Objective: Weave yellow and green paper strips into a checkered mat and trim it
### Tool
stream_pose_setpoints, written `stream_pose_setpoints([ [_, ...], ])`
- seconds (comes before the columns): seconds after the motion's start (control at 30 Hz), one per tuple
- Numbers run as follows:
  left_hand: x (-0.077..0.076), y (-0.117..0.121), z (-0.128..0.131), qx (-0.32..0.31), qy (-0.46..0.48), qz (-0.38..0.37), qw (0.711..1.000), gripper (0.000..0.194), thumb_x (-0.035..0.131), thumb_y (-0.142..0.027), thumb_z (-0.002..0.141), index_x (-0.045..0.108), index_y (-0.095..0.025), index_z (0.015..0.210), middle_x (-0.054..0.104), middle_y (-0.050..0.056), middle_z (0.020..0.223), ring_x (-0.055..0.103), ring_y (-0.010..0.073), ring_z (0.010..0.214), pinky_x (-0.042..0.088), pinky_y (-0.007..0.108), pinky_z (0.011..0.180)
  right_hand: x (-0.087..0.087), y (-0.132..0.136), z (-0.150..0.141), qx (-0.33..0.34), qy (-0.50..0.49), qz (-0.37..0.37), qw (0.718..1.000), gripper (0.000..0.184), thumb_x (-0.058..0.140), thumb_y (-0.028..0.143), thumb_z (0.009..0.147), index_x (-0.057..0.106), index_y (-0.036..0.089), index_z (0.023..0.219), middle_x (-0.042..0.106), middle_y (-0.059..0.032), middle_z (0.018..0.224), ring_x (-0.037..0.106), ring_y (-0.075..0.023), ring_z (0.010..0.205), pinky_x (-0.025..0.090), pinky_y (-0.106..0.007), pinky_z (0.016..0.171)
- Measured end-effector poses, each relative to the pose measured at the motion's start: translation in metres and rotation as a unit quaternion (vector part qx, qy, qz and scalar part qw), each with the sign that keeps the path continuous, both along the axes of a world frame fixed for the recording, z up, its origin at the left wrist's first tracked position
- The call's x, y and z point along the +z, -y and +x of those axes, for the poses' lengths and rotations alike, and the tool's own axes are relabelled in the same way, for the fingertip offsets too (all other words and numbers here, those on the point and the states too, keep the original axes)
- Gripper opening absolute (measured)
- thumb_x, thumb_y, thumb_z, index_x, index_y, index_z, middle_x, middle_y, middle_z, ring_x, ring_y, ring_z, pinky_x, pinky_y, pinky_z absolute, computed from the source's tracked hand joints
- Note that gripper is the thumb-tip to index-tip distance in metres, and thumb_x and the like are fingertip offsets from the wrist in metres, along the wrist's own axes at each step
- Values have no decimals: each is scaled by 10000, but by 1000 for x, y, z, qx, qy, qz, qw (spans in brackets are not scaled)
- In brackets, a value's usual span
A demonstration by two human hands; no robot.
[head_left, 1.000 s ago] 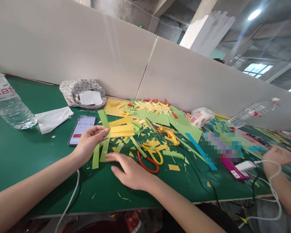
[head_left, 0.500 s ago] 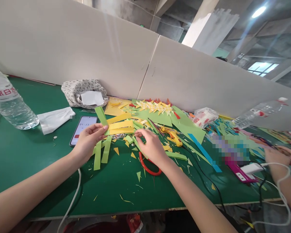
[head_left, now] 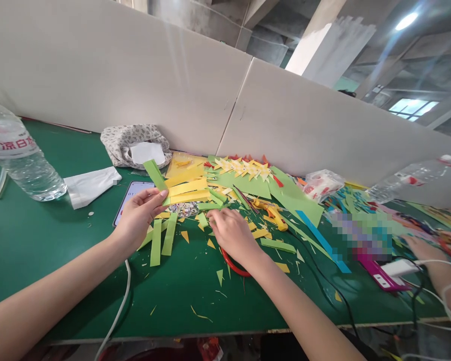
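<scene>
My left hand (head_left: pixel 145 208) pinches a green paper strip (head_left: pixel 155 174) joined with yellow paper strips (head_left: pixel 188 188) that fan out to the right. My right hand (head_left: pixel 231 230) is lower, over the scattered scraps, with its fingers curled together; what they hold, if anything, is hidden. Red-handled scissors (head_left: pixel 236 268) lie partly under that hand. Loose green strips (head_left: pixel 156 243) lie on the table below my left hand. Beyond my right hand is a yellow glue gun (head_left: pixel 274 215). Pale yellow woven paper pieces (head_left: pixel 244 168) rest on green sheets at the back.
A phone (head_left: pixel 125 203) lies behind my left hand. On the left stands a large water bottle (head_left: pixel 33 165). A patterned cloth bag (head_left: pixel 115 145) sits by the partition. To the right are a magenta power strip (head_left: pixel 379 276), cables and a co-worker's hand (head_left: pixel 423 250).
My right hand has moved down, away from the ends of the yellow strips, toward the scraps and scissors. My left hand keeps hold of the strips. The view has shifted slightly.
</scene>
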State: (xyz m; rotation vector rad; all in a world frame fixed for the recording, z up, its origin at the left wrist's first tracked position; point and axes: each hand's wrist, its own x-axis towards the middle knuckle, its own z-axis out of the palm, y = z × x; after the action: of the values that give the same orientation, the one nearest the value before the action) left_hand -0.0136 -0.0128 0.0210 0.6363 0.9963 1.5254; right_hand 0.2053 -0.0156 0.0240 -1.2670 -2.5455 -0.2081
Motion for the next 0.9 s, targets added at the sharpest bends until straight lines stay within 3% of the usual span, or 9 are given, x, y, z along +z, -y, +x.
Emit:
stream_pose_setpoints([
  [0.17, 1, 3, 1, -7, 1, 0, 1000, 264, 797, -255, 553, 601, -170, 707, 601, -46, 718, 586, 66, 668, 505, 155, 650, 12, -14, -10, -13, -150, 27, 988, 73, 490, 166, 830, 517, 187, 894, 631, -60, 849, 583, -193, 816, 461, -318, 705],
  [0.33, 3, 4, 2, -11, 5, 2, 1000, 271, 794, -263, 549, 594, -167, 704, 605, -44, 718, 595, 76, 660, 502, 176, 658, -5, -37, -37, -21, -196, -91, 976, 84, 569, 195, 774, 554, 192, 856, 631, -49, 865, 582, -192, 807, 462, -324, 703],
  [0.5, 3, 4, 1, -14, 4, 0, 1000, 283, 793, -277, 549, 585, -171, 709, 602, -47, 725, 583, 68, 664, 497, 167, 670, -12, -44, -35, -38, -230, -123, 965, 197, 557, 222, 776, 537, 182, 968, 640, -51, 893, 599, -187, 819, 471, -303, 667],
  [0.57, 0, 4, 1, -40, -10, 0, 999, 275, 780, -296, 573, 582, -176, 723, 595, -48, 734, 575, 66, 678, 490, 163, 668, -4, -39, -24, -51, -315, -163, 934, 223, 498, 279, 822, 516, 185, 1024, 635, -62, 952, 608, -173, 829, 479, -288, 667],
  [0.6, -1, 5, 1, -69, -28, -1, 997, 269, 771, -304, 586, 583, -178, 730, 594, -46, 737, 571, 69, 684, 487, 165, 663, 1, -34, -19, -55, -374, -200, 904, 240, 466, 334, 844, 516, 191, 1031, 630, -66, 987, 609, -172, 860, 483, -287, 689],
  [0.67, -5, 7, 3, -156, -85, -5, 984, 257, 760, -309, 599, 588, -178, 739, 598, -38, 732, 564, 78, 679, 476, 173, 637, 11, -22, -8, -56, -456, -301, 835, 349, 352, 469, 879, 527, 214, 1041, 623, -66, 1032, 609, -179, 910, 487, -299, 729],
  [0.73, -9, 10, 8, -246, -153, -7, 957, 244, 758, -286, 594, 591, -169, 728, 595, -34, 690, 550, 84, 642, 456, 180, 596, 17, -7, -2, -53, -461, -385, 798, 421, 362, 549, 851, 522, 231, 1075, 630, -63, 1029, 609, -191, 924, 490, -312, 747],
  [0.8, -11, 14, 13, -299, -201, -1, 933, 229, 753, -260, 591, 585, -162, 712, 569, -44, 619, 519, 80, 587, 429, 183, 563, 17, 6, 1, -60, -421, -415, 804, 480, 538, 542, 762, 489, 236, 1128, 617, -74, 1053, 608, -205, 920, 494, -326, 749],
  [0.9, -14, 19, 19, -351, -232, 6, 907, 201, 724, -263, 622, 575, -162, 711, 542, -57, 568, 496, 76, 552, 408, 191, 557, 14, 19, 2, -73, -370, -314, 872, 669, 671, 493, 659, 405, 276, 1234, 481, -92, 1264, 523, -241, 1081, 483, -363, 805],
])
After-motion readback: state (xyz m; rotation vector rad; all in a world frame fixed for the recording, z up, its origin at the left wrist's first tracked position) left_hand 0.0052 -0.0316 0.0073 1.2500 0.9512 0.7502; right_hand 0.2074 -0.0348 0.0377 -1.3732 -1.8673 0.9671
